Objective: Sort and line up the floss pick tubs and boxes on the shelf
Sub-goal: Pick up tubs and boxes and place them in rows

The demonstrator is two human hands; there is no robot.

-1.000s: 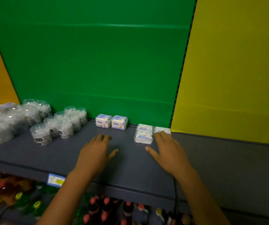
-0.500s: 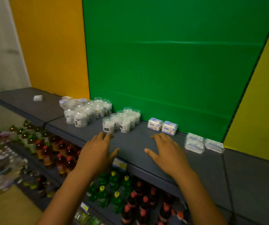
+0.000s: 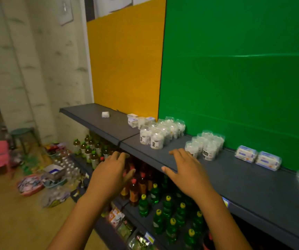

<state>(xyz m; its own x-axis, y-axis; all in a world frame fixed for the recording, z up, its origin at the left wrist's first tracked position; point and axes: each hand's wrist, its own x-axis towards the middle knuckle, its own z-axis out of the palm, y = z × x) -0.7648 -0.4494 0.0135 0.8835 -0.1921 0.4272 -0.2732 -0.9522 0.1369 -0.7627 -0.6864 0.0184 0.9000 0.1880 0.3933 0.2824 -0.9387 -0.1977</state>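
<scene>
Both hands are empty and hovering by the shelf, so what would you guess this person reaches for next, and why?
Probably the small white box lying alone far along the shelf. Both the left hand and right hand are open and hold nothing. The tubs stand clustered against the back panels, while that one box sits apart from every group, so fetching it seems the likely step.

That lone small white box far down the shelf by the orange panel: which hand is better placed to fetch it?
Probably the left hand: open, empty and nearer the lone white box. The right hand hovers over the shelf edge by the tubs.
</scene>
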